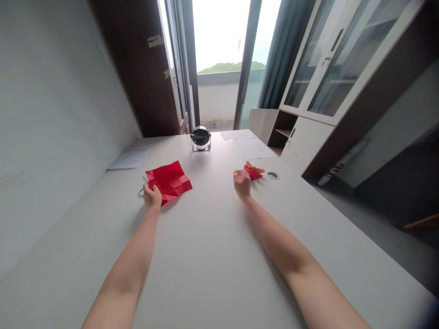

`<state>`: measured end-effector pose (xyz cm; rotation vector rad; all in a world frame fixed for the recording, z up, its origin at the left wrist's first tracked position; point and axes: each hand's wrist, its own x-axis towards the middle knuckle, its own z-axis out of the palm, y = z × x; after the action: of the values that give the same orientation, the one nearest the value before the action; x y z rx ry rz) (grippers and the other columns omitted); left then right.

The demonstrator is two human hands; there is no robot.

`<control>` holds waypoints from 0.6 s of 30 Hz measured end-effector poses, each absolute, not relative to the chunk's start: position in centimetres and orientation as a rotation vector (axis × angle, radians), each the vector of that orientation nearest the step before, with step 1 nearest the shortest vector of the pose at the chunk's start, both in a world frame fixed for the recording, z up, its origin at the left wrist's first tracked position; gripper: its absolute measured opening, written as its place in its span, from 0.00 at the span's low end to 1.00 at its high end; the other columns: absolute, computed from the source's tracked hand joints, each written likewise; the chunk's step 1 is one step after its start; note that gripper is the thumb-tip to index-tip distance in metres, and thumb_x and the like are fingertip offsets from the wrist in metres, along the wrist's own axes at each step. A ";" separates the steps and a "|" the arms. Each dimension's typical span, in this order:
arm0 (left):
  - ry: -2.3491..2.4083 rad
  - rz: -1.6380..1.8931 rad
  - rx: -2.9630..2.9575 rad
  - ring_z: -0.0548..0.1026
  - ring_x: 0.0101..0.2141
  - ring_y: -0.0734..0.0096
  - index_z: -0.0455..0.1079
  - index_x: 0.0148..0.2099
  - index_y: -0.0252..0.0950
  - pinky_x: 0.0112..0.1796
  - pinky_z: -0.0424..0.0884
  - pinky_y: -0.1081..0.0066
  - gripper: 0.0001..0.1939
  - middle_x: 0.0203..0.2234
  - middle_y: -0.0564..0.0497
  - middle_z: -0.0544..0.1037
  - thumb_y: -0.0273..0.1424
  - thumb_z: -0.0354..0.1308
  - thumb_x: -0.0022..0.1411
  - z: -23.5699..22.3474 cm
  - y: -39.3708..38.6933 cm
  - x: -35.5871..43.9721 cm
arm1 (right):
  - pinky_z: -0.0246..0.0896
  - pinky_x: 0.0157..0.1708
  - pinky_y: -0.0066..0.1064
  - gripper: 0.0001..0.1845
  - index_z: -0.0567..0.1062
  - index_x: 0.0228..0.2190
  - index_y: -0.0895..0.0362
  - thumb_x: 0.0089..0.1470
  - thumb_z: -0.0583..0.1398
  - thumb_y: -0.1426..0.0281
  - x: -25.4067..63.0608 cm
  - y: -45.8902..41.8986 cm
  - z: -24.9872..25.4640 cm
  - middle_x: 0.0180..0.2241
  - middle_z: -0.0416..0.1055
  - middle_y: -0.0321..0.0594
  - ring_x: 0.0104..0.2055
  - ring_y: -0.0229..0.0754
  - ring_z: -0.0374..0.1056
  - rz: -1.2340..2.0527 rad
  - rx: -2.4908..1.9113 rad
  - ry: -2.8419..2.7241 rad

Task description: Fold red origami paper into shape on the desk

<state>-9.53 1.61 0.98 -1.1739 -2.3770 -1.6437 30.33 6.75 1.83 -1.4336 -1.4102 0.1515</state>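
Table (212,256): white and smooth under both arms; slippery for thin paper.
Left hand (152,196): curled, resting on the near corner of the red paper; cannot tell if pinching it or only pressing down.
Right hand (242,183): loosely curled, holding nothing, just beside the folded bits.
Red paper (168,181): creased square, flat on the table, reaching out past the left hand; might tear along a crease from a hard tug, or slide away from a light push.
Ring (141,193): small metal loop just left of the left hand, partly hidden, maybe scissors; might poke a finger if bumped.
Folded bits (253,171): red and orange paper just past the right hand; easy to squash or knock.
Hole (273,175): round, in the table right of the folded bits; small pieces might drop in.
Fan (200,138): small, far ahead between both hands; cannot tell if on; wind might blow the paper off.
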 end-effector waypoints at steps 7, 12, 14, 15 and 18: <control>-2.180 -1.241 -1.451 0.59 0.59 0.41 0.64 0.59 0.35 0.55 0.57 0.44 0.23 0.59 0.35 0.64 0.31 0.55 0.61 2.3 0.2 -8.1 | 0.49 0.49 0.44 0.13 0.74 0.41 0.55 0.53 0.56 0.68 35.5 7.8 0.8 0.45 0.68 0.52 0.50 0.55 0.57 -0.062 -1.658 -1.364; -2.005 -1.146 -1.900 0.64 0.55 0.45 0.73 0.49 0.37 0.57 0.55 0.46 0.14 0.53 0.38 0.70 0.29 0.54 0.61 2.8 -0.2 -5.3 | 0.47 0.45 0.44 0.16 0.74 0.44 0.57 0.51 0.57 0.72 35.6 8.6 -0.9 0.39 0.71 0.51 0.45 0.54 0.61 -0.044 -1.755 -1.452; -1.892 -1.138 -2.048 0.66 0.53 0.47 0.73 0.48 0.37 0.57 0.56 0.48 0.14 0.50 0.39 0.72 0.28 0.53 0.62 2.9 -0.3 -4.1 | 0.47 0.44 0.43 0.16 0.74 0.43 0.57 0.51 0.57 0.74 35.7 8.9 -1.2 0.37 0.72 0.51 0.43 0.52 0.62 -0.024 -1.761 -1.456; -1.831 -1.137 -2.128 0.67 0.52 0.49 0.73 0.48 0.37 0.57 0.56 0.50 0.13 0.50 0.39 0.73 0.28 0.53 0.62 2.9 -0.5 -3.4 | 0.48 0.44 0.42 0.15 0.74 0.42 0.57 0.51 0.57 0.74 35.7 9.0 -1.3 0.37 0.72 0.50 0.43 0.51 0.63 -0.010 -1.760 -1.457; -1.665 -1.131 -2.356 0.69 0.50 0.52 0.73 0.47 0.38 0.55 0.60 0.54 0.12 0.48 0.42 0.74 0.28 0.52 0.63 2.9 -1.1 -1.2 | 0.51 0.42 0.39 0.10 0.75 0.36 0.56 0.51 0.56 0.73 35.3 8.9 -1.2 0.35 0.73 0.46 0.39 0.47 0.65 0.079 -1.714 -1.512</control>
<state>-1.20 -1.10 2.90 -2.3563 -1.6647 -1.1305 35.28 8.90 -1.21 -1.7140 -1.5124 0.0790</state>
